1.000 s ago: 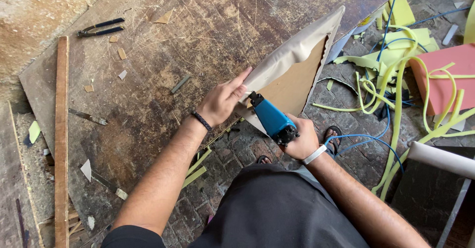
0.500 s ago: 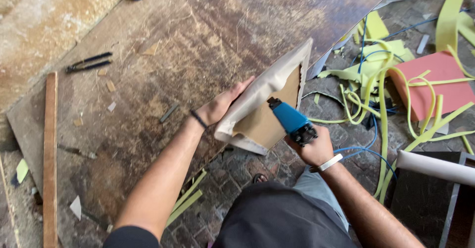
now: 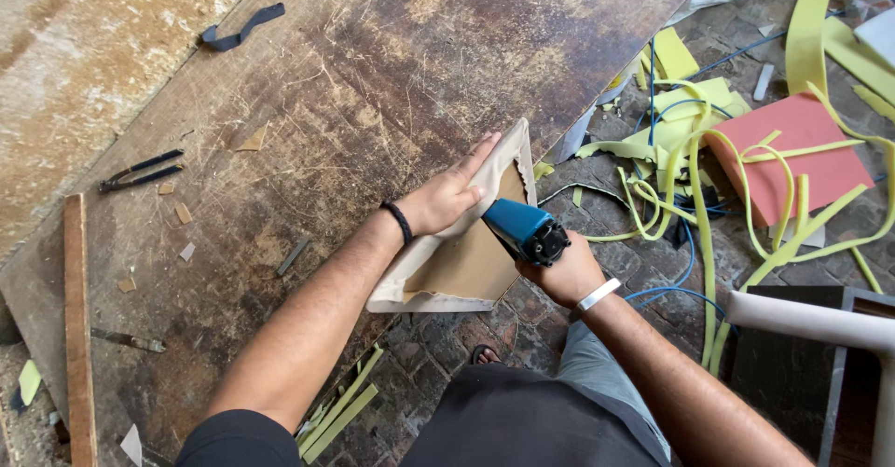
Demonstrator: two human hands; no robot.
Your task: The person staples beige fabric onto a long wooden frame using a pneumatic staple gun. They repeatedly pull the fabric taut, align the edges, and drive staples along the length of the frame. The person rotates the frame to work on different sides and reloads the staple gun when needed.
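**Fingers close to the tool's nose on a panel hanging off the bench edge**

Nearest to me, my right hand (image 3: 557, 271) is wrapping shut around the grip of the blue power stapler (image 3: 524, 229), its nose pointing into the bare board back of the fabric-covered panel (image 3: 461, 262). I am judging this the main risk: my left hand (image 3: 447, 197) is lying flat with fingers stretched along the panel's wrapped upper edge, just beside where the tool is aiming. If the nose is skidding on the board or the panel is tipping, a fastener could be going toward those fingers.

The panel itself is sitting tilted at the near edge of the scarred wooden workbench (image 3: 354, 85), one corner overhanging the brick floor (image 3: 447, 336). Pressing on the overhang could be levering it off the bench or loosening the cloth.

Further right, the blue hose (image 3: 685, 243) is running through tangled yellow foam strips (image 3: 695, 197) beside a red foam block (image 3: 792, 164); a snag there could be jerking the tool mid-shot.

Farthest, pincers (image 3: 140, 171) and a dark strap (image 3: 240, 29) are lying well apart on the bench, out of the way.
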